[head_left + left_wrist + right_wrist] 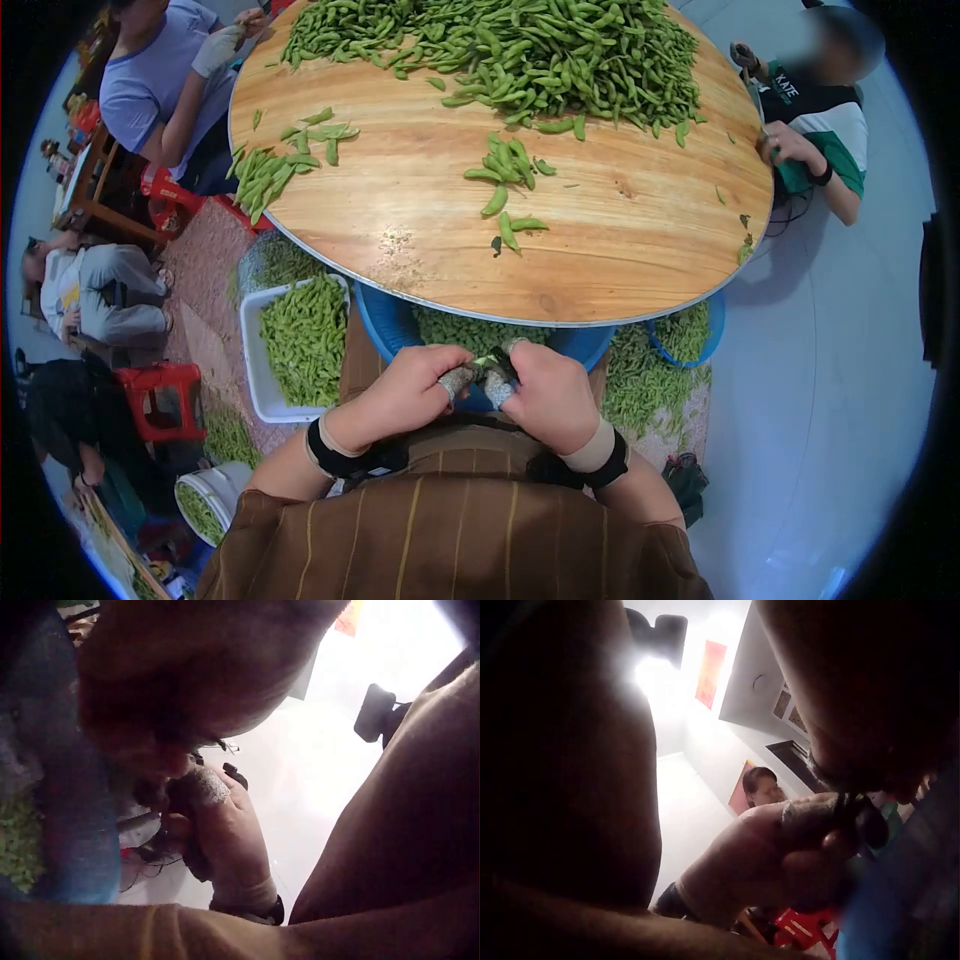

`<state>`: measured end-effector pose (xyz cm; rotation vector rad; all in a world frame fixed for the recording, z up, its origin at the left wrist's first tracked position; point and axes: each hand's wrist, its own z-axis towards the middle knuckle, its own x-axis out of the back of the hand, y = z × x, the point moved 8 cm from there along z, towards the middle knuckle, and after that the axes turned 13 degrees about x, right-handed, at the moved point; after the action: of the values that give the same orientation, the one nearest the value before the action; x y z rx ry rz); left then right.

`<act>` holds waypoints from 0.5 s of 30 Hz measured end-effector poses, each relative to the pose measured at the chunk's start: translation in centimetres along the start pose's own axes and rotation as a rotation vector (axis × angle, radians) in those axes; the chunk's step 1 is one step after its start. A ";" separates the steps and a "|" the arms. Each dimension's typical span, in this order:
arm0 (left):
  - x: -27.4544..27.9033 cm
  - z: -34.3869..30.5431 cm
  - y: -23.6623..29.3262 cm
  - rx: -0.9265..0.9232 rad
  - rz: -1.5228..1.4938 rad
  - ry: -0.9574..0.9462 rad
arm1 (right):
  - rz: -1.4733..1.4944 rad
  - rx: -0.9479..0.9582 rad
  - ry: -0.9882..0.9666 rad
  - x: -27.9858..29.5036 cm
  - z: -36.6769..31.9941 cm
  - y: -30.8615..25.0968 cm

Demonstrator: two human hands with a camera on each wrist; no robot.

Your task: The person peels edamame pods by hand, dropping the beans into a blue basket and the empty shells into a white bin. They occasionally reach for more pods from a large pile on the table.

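My left hand [405, 390] and right hand [555, 400] meet in front of my body, thumb tips close together. Between them they pinch a green soybean pod [486, 360], mostly hidden by the fingers. Grey, worn wrappings cover both thumbs. Just below the hands, a blue tub [378, 318] holds green beans or pods and reaches under the table edge. In the left wrist view the right hand [229, 832] shows its wrapped thumb; the right wrist view shows the left hand [761, 847] with its fingers curled in, in dim light.
A round wooden table [400, 185] carries a large heap of soybean pods [570, 50] and small clusters. A white bin [262, 385] of pods stands left, a blue-rimmed basket [716, 325] right. People sit at both sides. A red stool [165, 385] and white bucket [232, 475] stand lower left.
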<state>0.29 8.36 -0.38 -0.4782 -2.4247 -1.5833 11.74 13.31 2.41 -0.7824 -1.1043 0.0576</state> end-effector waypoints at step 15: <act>-1.3 1.4 -3.8 0.277 -0.219 -0.103 | 0.713 -0.650 -0.134 -6.4 -3.1 6.8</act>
<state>0.03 8.06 -4.66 -0.2575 -2.8011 -1.2915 13.47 14.01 -7.24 -1.7559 -0.9201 0.3675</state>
